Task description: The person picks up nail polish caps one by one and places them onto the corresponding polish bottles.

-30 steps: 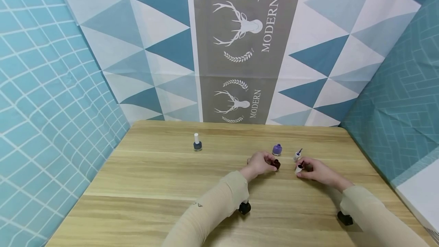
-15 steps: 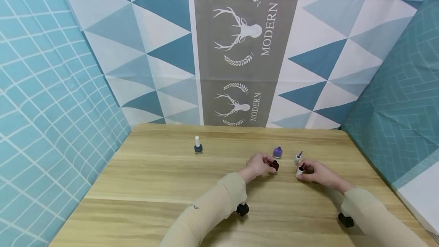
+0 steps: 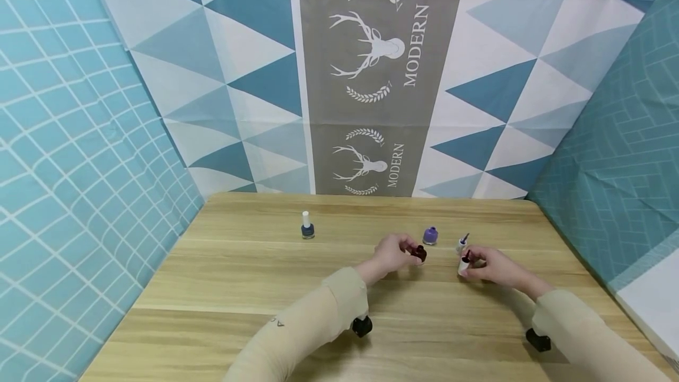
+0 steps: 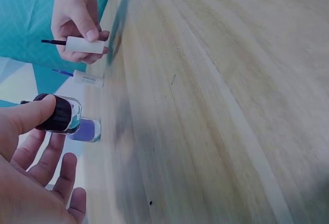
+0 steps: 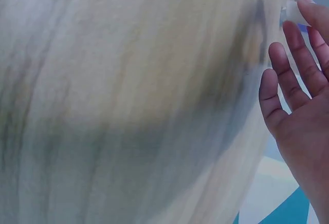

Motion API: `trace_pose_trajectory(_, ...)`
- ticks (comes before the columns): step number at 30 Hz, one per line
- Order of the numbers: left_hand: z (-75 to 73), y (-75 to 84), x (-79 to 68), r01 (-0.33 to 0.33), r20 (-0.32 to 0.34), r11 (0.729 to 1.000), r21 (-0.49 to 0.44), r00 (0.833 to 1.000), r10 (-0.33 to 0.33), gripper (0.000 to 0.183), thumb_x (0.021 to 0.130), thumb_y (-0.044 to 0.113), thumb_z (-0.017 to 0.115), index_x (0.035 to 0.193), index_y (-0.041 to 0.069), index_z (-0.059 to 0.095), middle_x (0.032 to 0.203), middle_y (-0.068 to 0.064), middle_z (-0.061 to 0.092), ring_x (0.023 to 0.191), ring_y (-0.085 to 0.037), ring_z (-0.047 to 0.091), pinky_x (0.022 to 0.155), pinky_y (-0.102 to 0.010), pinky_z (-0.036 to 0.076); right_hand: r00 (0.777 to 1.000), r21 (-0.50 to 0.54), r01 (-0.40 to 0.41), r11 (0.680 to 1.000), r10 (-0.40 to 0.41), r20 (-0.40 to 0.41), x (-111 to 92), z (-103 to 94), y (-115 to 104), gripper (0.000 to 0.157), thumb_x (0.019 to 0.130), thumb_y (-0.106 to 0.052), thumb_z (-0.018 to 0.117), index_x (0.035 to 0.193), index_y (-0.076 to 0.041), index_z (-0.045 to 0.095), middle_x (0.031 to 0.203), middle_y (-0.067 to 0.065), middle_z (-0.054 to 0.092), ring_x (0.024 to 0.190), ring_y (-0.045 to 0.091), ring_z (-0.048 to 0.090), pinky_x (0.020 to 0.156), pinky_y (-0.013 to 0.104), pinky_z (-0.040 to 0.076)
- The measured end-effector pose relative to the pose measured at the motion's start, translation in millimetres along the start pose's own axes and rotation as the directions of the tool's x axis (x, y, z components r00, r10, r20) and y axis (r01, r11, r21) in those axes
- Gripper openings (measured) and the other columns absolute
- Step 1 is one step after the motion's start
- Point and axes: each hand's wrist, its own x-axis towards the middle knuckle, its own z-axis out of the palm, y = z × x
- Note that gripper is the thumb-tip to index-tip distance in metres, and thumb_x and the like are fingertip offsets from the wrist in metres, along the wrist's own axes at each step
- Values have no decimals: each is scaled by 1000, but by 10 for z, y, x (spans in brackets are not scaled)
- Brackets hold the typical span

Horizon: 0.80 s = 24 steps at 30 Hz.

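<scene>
My left hand [image 3: 395,253] pinches an uncapped dark red nail polish bottle [image 3: 420,253] between thumb and fingers, low over the table. In the left wrist view this bottle [image 4: 60,114] has a dark body and a clear glass base. To the right, my right hand [image 3: 488,266] holds a white nail polish cap [image 3: 464,266], its dark brush pointing up. Just behind that hand, a second white cap [image 3: 461,246] stands on the table with a purple brush upward. An uncapped purple nail polish bottle [image 3: 431,235] stands behind the dark red one.
Farther left on the wooden table [image 3: 239,276] stands a dark blue nail polish bottle [image 3: 307,230] with its white cap on. Patterned cloth [image 3: 366,75] hangs behind the table, with blue cloth along both sides. A white surface [image 3: 652,299] lies beyond the right edge.
My left hand has moved slightly left with the dark red bottle, widening the gap to the right hand. The right hand stays nearly in place with the cap.
</scene>
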Motion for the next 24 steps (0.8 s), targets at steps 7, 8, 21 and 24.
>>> trace_pose_trajectory(7,-166,40,-73,-30,14,999,-38,999,31,25,73,10,80,95,11,68,85,4,64,76,-7,48,69,-22,38,1000,-94,3,996,-5,-28,7,-65,-154,23,85,-28,70,94,-11,58,89,0,59,78,7,51,65,24,45)
trace_pose_trajectory(8,-188,45,-78,-36,12,998,-44,999,36,25,73,10,80,96,10,68,85,4,64,76,-8,48,69,-21,38,999,-100,2,995,-5,-33,8,-72,-178,23,85,-29,70,93,-12,58,89,0,59,78,7,51,66,25,45)
trace_pose_trajectory(21,-443,116,-213,-61,-9,994,-88,998,60,32,73,13,80,102,7,66,91,1,65,79,-8,54,72,-20,46,996,-68,49,997,-54,-76,12,-135,-453,17,86,-22,69,90,-11,57,91,2,60,82,4,54,67,27,49)
trace_pose_trajectory(24,-503,151,-260,-75,-1,992,-106,997,75,31,74,12,79,102,7,66,91,0,66,78,-9,56,72,-21,47,996,-57,44,997,-48,-72,13,-150,-523,17,87,-23,69,91,-11,57,93,3,61,84,5,55,66,26,49)
